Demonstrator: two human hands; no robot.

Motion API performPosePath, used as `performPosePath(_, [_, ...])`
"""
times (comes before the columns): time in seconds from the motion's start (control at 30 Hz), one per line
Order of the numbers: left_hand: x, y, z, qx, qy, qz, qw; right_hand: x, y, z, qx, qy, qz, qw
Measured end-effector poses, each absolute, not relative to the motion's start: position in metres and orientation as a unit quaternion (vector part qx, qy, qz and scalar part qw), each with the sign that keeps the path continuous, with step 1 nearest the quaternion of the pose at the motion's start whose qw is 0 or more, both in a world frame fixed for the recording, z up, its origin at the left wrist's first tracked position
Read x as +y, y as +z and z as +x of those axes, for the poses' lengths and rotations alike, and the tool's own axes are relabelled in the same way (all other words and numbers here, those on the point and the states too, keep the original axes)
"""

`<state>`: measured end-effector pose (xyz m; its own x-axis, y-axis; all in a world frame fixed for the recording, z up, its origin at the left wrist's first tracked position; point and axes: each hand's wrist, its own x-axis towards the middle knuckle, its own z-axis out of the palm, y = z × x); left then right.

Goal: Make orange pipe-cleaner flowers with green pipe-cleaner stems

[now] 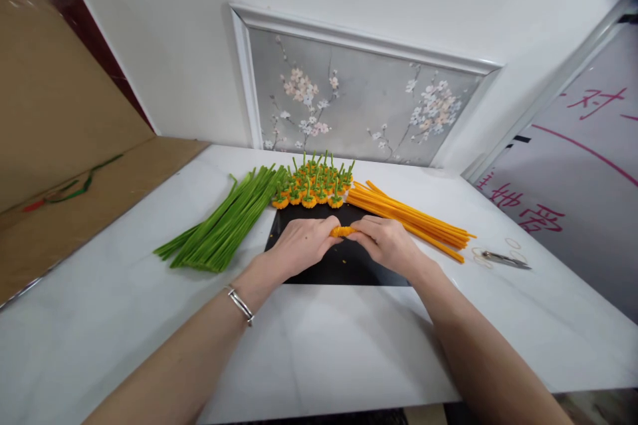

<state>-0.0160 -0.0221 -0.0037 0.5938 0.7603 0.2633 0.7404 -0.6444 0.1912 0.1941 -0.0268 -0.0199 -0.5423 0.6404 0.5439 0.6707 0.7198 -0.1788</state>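
Both hands meet above a black mat with a small coiled orange piece stretched between them. Its left end is pinched in the fingers of my left hand. The fingers of my right hand close on its right end. Just beyond the mat stand several small orange pumpkin shapes with green stems. To their left lies a bundle of green fuzzy stems, and to their right a bundle of orange fuzzy stems.
Small scissors and thin rubber bands lie on the white table at the right. Brown cardboard covers the far left. A wall with a framed floral panel rises behind, and a whiteboard stands at the right.
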Motion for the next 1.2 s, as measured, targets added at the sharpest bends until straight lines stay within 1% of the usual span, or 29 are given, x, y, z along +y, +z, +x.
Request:
performPosePath(0.13, [-0.022,0.006,-0.021,0.420,0.213,0.871,0.135,-0.021,-0.025,0.199,-0.860,-0.024,-0.366,0.354])
performPosePath(0.23, [-0.022,0.008,-0.022,0.414,0.221,0.861,0.199,-0.020,-0.027,0.198,-0.864,-0.008,-0.360,0.352])
performPosePath(0.33, [-0.023,0.005,-0.019,0.378,0.227,0.869,0.225,-0.022,-0.027,0.196,-0.868,0.027,-0.363,0.338])
performPosePath(0.43, [-0.024,0.003,-0.018,0.373,0.227,0.874,0.213,-0.023,-0.024,0.198,-0.860,0.060,-0.376,0.340])
performPosePath(0.53, [-0.023,0.002,-0.019,0.390,0.228,0.876,0.172,-0.022,-0.022,0.200,-0.863,0.096,-0.370,0.329])
performPosePath(0.63, [-0.021,0.001,-0.020,0.396,0.225,0.878,0.148,-0.022,-0.022,0.198,-0.868,0.103,-0.370,0.315])
performPosePath(0.93, [-0.018,-0.006,-0.018,0.391,0.263,0.868,0.158,-0.024,-0.019,0.196,-0.857,0.103,-0.386,0.326])
performPosePath(1.1, [-0.016,-0.003,-0.022,0.389,0.276,0.859,0.185,-0.022,-0.021,0.199,-0.854,0.085,-0.381,0.345])
performPosePath(1.2, [-0.015,-0.001,-0.024,0.405,0.262,0.861,0.164,-0.021,-0.022,0.201,-0.851,0.082,-0.382,0.351])
